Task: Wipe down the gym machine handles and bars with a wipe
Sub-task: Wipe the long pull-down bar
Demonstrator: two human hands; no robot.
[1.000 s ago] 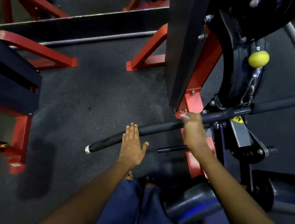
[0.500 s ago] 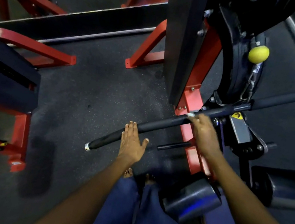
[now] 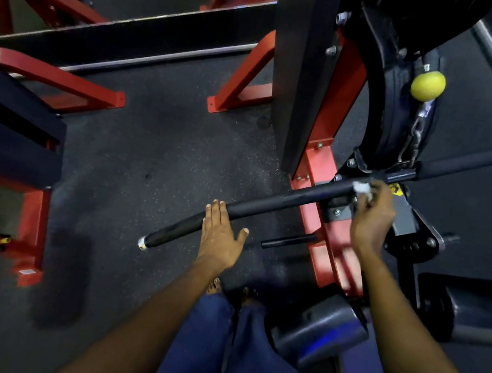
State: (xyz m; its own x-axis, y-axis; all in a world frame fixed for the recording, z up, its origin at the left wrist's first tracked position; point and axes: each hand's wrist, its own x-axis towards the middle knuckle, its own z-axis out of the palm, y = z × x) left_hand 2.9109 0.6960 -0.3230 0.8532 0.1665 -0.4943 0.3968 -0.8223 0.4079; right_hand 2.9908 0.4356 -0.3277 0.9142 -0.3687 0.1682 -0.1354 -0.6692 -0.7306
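A long black bar (image 3: pixel 270 204) runs diagonally from a silver end cap at lower left up to the right, past the machine's pivot. My left hand (image 3: pixel 220 237) lies flat on the bar's left part, fingers straight. My right hand (image 3: pixel 373 218) pinches a small white wipe (image 3: pixel 362 188) against the bar near its middle clamp. The bar's right half (image 3: pixel 476 158) continues toward the frame's right edge.
A red and black machine frame (image 3: pixel 315 177) stands behind the bar, with a yellow knob (image 3: pixel 428 85) and chain above the clamp. A short black peg (image 3: pixel 289 240) sticks out below the bar. A padded roller (image 3: pixel 319 332) sits by my knees. Other red frames stand at left.
My right hand has slid along the bar to the right, toward the centre clamp, and the white wipe now shows at its fingertips. My left hand has stayed flat on the bar.
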